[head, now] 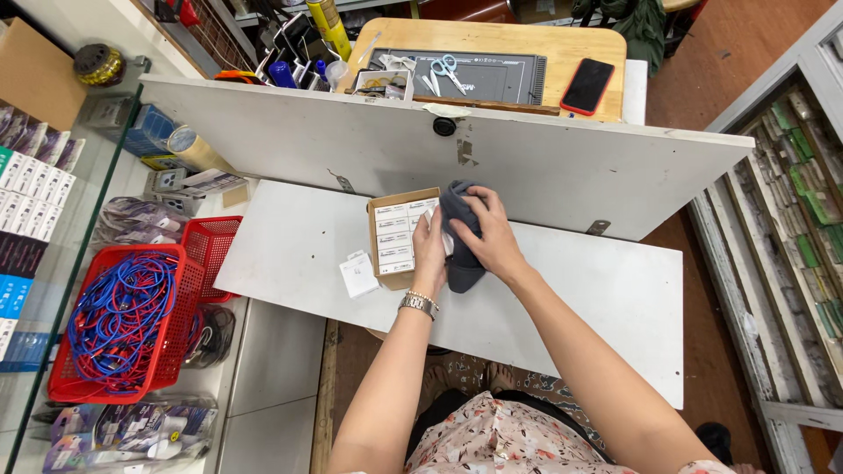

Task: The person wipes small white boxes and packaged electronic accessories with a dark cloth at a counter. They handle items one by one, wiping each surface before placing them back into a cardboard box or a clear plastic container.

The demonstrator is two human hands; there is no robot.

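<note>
Hands meet over a white shelf board (544,290). Right hand (492,239) is closed around a dark grey cloth (460,263), pressing it against a small white box (436,226) gripped in the left hand (428,253), fingers curled about it. Open cardboard carton (397,235) of similar white boxes sits touching the left hand. Another white box (359,274) lies just left of the carton. Red basket (123,325) of blue cables stands well apart at left

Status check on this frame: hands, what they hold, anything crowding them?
Left hand holds a small white box over the cardboard box. Right hand grips a dark grey cloth against it. Loose white box lies just left, apart.
</note>
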